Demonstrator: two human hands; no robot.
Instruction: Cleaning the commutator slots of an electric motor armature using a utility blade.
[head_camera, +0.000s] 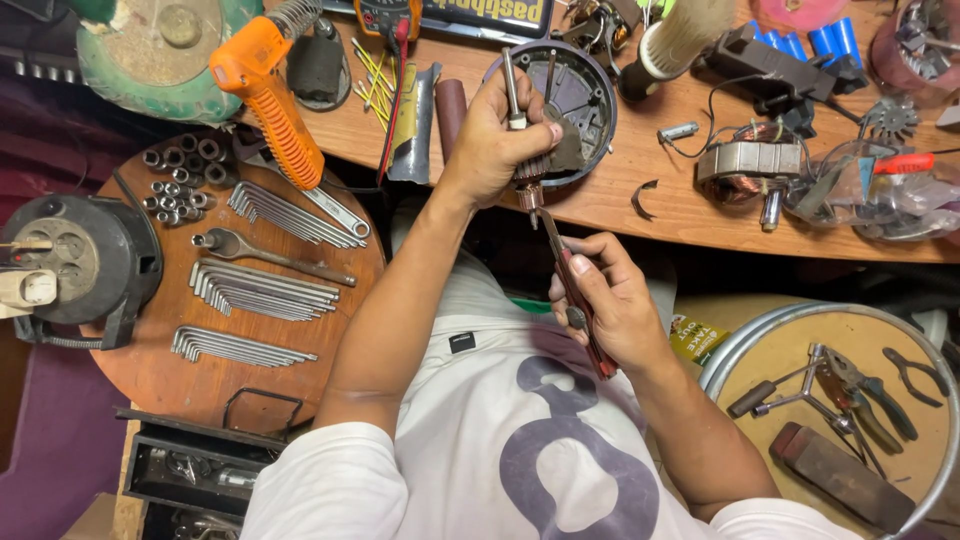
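My left hand (497, 140) grips a motor armature (524, 160) by its copper windings, its steel shaft (511, 88) pointing up and away. My right hand (608, 305) holds red-handled pliers (572, 290), whose jaws close on the lower end of the armature just below the left hand. Both hands work above my lap, at the near edge of the wooden bench (660, 200). Behind the left hand lies a round dark motor housing (578, 95).
A round wooden tray (150, 370) at left carries hex keys (262, 290), sockets (180, 175) and a ratchet. An orange soldering gun (268, 95), a stator (750, 165) and a brush lie on the bench. A metal-rimmed round tray (760, 335) at right holds pliers.
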